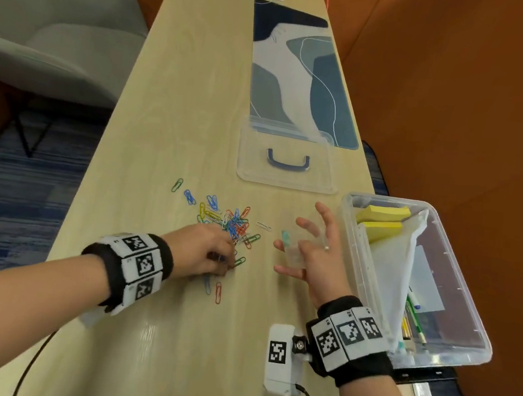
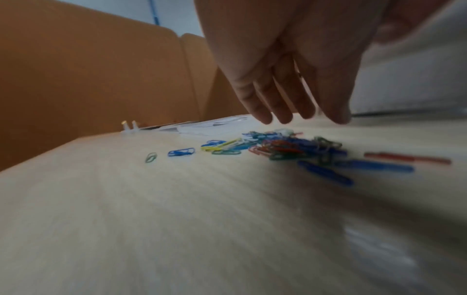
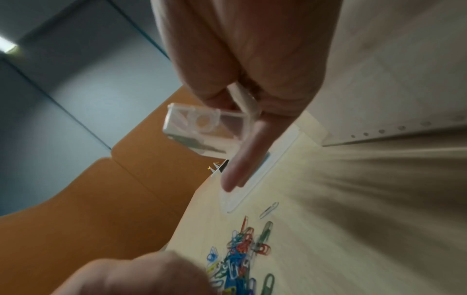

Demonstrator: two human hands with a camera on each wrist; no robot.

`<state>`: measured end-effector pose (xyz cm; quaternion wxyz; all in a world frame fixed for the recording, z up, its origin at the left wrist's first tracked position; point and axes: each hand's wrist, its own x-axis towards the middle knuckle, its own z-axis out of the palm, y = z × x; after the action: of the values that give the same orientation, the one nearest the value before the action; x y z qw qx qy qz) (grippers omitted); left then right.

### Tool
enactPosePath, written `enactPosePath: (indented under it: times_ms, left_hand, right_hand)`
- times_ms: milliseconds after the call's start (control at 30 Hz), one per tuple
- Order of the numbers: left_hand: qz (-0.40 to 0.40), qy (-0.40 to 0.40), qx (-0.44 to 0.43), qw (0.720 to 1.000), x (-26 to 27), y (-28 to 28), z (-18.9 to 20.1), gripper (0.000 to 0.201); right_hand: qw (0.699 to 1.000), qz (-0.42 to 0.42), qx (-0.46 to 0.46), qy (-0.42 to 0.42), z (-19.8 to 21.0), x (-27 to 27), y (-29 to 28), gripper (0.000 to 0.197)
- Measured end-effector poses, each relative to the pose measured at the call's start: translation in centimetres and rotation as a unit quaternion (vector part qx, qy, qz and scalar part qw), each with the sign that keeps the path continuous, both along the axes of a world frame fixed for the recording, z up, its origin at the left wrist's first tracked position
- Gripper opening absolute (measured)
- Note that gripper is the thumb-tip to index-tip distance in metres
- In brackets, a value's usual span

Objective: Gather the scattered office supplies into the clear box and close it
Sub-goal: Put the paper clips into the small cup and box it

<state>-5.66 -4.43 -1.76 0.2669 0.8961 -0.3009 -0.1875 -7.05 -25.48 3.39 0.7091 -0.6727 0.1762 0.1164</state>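
Note:
Several coloured paper clips (image 1: 232, 223) (image 2: 285, 147) (image 3: 240, 253) lie in a loose heap on the wooden table (image 1: 171, 125). My left hand (image 1: 225, 258) (image 2: 298, 117) reaches down over the heap's near side, fingers pointing at the clips with nothing seen in them. Just right of the heap, my right hand (image 1: 297, 242) (image 3: 242, 103) pinches a small clear case (image 1: 292, 247) (image 3: 202, 127) with its flap open, held above the table. The big clear box (image 1: 459, 274) stands open at the right edge. Its lid (image 1: 288, 175) with a blue handle lies flat behind the clips.
Inside the box are yellow sticky notes (image 1: 383, 216), pens (image 1: 411, 320) and a white sheet. A blue patterned desk mat (image 1: 301, 74) runs along the far right of the table. A grey chair (image 1: 55, 34) stands to the left, and an orange partition on the right.

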Motion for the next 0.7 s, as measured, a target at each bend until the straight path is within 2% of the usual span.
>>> enactPosePath:
  times_ms: [67, 167, 233, 367, 467, 567, 633, 700]
  left_hand:
    - [0.012, 0.062, -0.025, 0.998, -0.7, 0.7, 0.2, 0.018]
    - [-0.032, 0.145, -0.002, 0.989, -2.3, 0.3, -0.1, 0.025]
    - [-0.04, 0.134, 0.021, 0.99, -2.5, -0.8, -0.9, 0.027]
    - [0.047, 0.077, 0.056, 0.994, -0.1, -1.8, -1.1, 0.02]
    - [0.081, 0.026, 0.059, 0.995, 2.1, -2.3, -0.1, 0.021]
    - [0.048, -0.011, 0.061, 0.997, 3.9, -3.9, 0.5, 0.05]
    - [0.003, -0.015, 0.097, 0.995, 4.6, -4.8, 0.0, 0.069]
    - [-0.021, -0.014, 0.119, 0.993, 4.5, -5.2, -0.9, 0.07]
  right_hand:
    - [1.0, 0.006, -0.007, 0.005, -0.3, 0.0, -0.2, 0.069]
    - [1.0, 0.003, -0.001, 0.016, -0.5, 0.1, -0.2, 0.061]
    - [1.0, 0.0, -0.009, 0.009, -0.6, 0.1, -0.2, 0.056]
    - [1.0, -0.013, -0.028, -0.006, -1.1, 0.0, -0.3, 0.052]
    - [0.999, -0.02, -0.044, -0.01, -1.4, 0.1, -0.3, 0.057]
    - [0.997, -0.033, -0.074, -0.003, -1.5, 0.2, 0.0, 0.058]
    - [0.995, -0.039, -0.087, 0.008, -1.6, 0.2, 0.1, 0.055]
    - [0.994, -0.042, -0.104, 0.013, -1.7, 0.3, 0.1, 0.049]
